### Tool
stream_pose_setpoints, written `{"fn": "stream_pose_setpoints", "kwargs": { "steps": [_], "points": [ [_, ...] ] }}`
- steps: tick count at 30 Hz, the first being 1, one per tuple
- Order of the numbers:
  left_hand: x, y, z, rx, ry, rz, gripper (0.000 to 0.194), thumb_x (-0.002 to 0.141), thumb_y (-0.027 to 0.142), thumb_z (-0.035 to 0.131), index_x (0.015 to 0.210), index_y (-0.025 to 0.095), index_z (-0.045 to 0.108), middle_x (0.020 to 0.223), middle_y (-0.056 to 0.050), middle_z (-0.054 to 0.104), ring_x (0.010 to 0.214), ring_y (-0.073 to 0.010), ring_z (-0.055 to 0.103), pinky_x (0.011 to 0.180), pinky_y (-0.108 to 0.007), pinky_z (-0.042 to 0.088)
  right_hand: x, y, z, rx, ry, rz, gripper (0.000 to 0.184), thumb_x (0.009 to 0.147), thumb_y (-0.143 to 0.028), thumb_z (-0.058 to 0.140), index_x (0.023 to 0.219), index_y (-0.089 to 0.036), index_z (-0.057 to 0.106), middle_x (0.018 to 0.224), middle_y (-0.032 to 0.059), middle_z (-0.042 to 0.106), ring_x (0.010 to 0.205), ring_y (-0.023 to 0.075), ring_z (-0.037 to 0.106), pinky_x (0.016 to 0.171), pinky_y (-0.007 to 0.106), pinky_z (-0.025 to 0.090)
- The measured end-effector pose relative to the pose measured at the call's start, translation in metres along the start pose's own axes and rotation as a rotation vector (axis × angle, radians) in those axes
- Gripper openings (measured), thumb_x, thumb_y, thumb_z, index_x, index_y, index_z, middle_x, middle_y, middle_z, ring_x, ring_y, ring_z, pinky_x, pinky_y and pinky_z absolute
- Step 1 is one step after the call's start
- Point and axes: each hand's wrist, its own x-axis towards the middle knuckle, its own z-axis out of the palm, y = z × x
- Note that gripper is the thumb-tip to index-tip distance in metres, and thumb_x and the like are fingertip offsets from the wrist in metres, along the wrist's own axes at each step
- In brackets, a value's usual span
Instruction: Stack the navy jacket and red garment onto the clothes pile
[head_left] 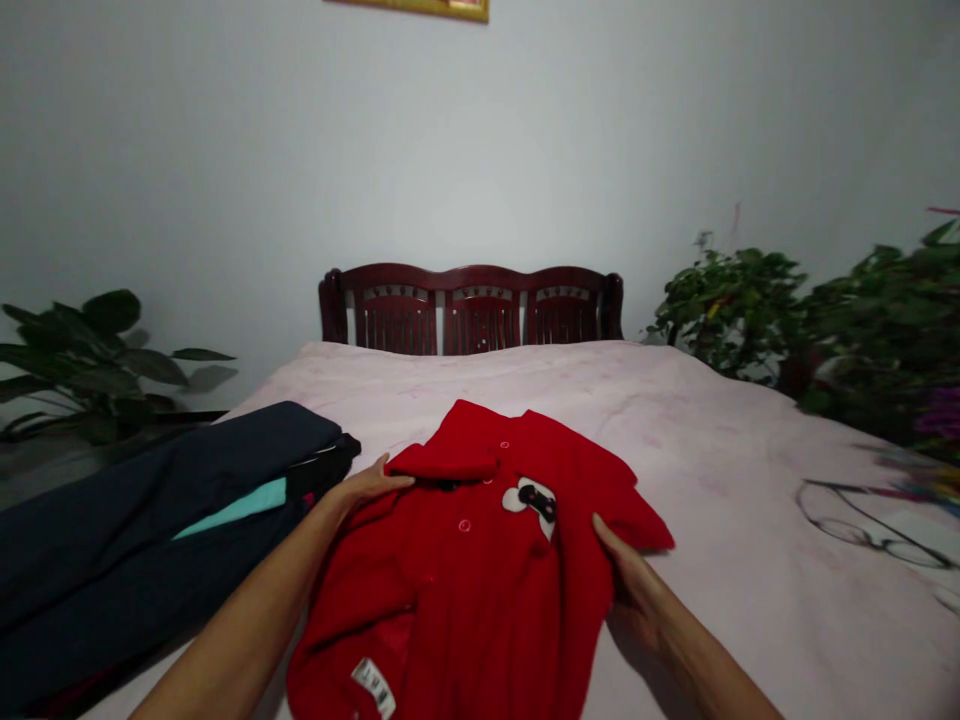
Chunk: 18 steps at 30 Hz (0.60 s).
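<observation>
The red garment [487, 610] lies front up on the pink-covered bed [720, 420], its collar end toward the headboard [480, 310]. The left forearm [247, 610] slants up and inward from the lower edge; the left grip [375, 482] rests at the folded-over red cloth, fingers pointing right, and whether it pinches the fabric cannot be told. The right forearm [697, 650] slants inward from the opposite side; the right grip [626, 575] holds the garment's side, thumb on top, the other fingers largely hidden. Dark folded clothes [150, 510] lie beside the left forearm.
</observation>
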Motion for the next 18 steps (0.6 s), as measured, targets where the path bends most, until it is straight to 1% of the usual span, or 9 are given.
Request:
{"fn": "stream_pose_setpoints", "kwargs": {
  "steps": [2, 4, 6, 8, 10, 12, 15, 16, 18],
  "points": [
    [-0.002, 0.008, 0.012, -0.145, -0.104, -0.007, 0.081, 0.050, 0.063, 0.077, 0.114, 0.015, 0.065, 0.114, -0.015, 0.075, 0.106, -0.0321, 0.070, 0.091, -0.040, 0.056, 0.004, 0.004, 0.015, 0.060, -0.049, 0.022, 0.057, 0.081, -0.042, 0.075, 0.129, -0.016, 0.062, 0.117, 0.0144, 0.073, 0.106, 0.0305, 0.071, 0.094, 0.044, 0.058],
    [-0.008, 0.022, 0.020, -0.235, -0.186, -0.028, 0.073, 0.053, 0.064, 0.073, 0.106, 0.014, 0.067, 0.102, -0.015, 0.078, 0.095, -0.0329, 0.073, 0.084, -0.043, 0.058, 0.010, 0.010, 0.028, 0.134, -0.085, 0.044, 0.055, 0.083, -0.040, 0.073, 0.130, -0.015, 0.061, 0.117, 0.0144, 0.073, 0.107, 0.0306, 0.071, 0.097, 0.046, 0.056],
    [-0.017, 0.043, 0.023, -0.300, -0.241, -0.026, 0.064, 0.057, 0.058, 0.072, 0.103, 0.014, 0.068, 0.095, -0.013, 0.079, 0.091, -0.0317, 0.074, 0.083, -0.043, 0.058, 0.016, 0.017, 0.042, 0.196, -0.128, 0.038, 0.050, 0.084, -0.037, 0.071, 0.127, -0.013, 0.063, 0.115, 0.0148, 0.074, 0.106, 0.0304, 0.071, 0.097, 0.046, 0.056],
    [-0.027, 0.071, 0.018, -0.342, -0.284, 0.005, 0.056, 0.056, 0.044, 0.075, 0.104, 0.014, 0.068, 0.094, -0.008, 0.079, 0.091, -0.0283, 0.073, 0.086, -0.039, 0.057, 0.020, 0.025, 0.059, 0.232, -0.190, -0.029, 0.045, 0.083, -0.036, 0.071, 0.121, -0.012, 0.066, 0.112, 0.0143, 0.075, 0.104, 0.0300, 0.071, 0.097, 0.045, 0.056],
    [-0.041, 0.103, 0.003, -0.329, -0.315, 0.069, 0.053, 0.054, 0.030, 0.076, 0.104, 0.014, 0.069, 0.093, -0.004, 0.079, 0.088, -0.0249, 0.072, 0.088, -0.037, 0.056, 0.018, 0.032, 0.081, 0.246, -0.253, -0.161, 0.042, 0.079, -0.037, 0.075, 0.114, -0.013, 0.070, 0.109, 0.0123, 0.076, 0.101, 0.0288, 0.072, 0.095, 0.043, 0.055],
    [-0.062, 0.134, -0.026, -0.202, -0.316, 0.208, 0.052, 0.061, 0.027, 0.070, 0.111, 0.013, 0.068, 0.093, -0.001, 0.078, 0.087, -0.0218, 0.070, 0.089, -0.035, 0.054, 0.011, 0.038, 0.113, 0.236, -0.302, -0.292, 0.040, 0.074, -0.039, 0.079, 0.104, -0.013, 0.073, 0.102, 0.0096, 0.078, 0.095, 0.0259, 0.073, 0.093, 0.039, 0.056],
    [-0.102, 0.168, -0.096, 0.111, -0.121, 0.401, 0.062, 0.065, 0.033, 0.068, 0.122, 0.010, 0.064, 0.104, 0.001, 0.075, 0.097, -0.0199, 0.065, 0.099, -0.034, 0.047, -0.001, 0.049, 0.181, 0.188, -0.391, -0.384, 0.039, 0.072, -0.046, 0.079, 0.093, -0.014, 0.073, 0.088, 0.0059, 0.078, 0.084, 0.0229, 0.072, 0.084, 0.034, 0.056],
    [-0.115, 0.174, -0.124, 0.219, -0.063, 0.397, 0.070, 0.066, 0.037, 0.067, 0.129, 0.008, 0.059, 0.106, 0.001, 0.075, 0.098, -0.0202, 0.064, 0.099, -0.035, 0.047, -0.003, 0.053, 0.207, 0.173, -0.430, -0.407, 0.039, 0.075, -0.048, 0.077, 0.095, -0.014, 0.073, 0.087, 0.0048, 0.077, 0.084, 0.0227, 0.071, 0.082, 0.033, 0.056],
    [-0.137, 0.180, -0.183, 0.451, 0.045, 0.310, 0.085, 0.068, 0.047, 0.063, 0.137, 0.000, 0.048, 0.105, 0.000, 0.073, 0.096, -0.0210, 0.064, 0.095, -0.037, 0.047, -0.003, 0.062, 0.257, 0.112, -0.514, -0.472, 0.042, 0.083, -0.050, 0.069, 0.107, -0.015, 0.070, 0.094, 0.0032, 0.076, 0.091, 0.0224, 0.070, 0.083, 0.034, 0.055]
  ]
}}
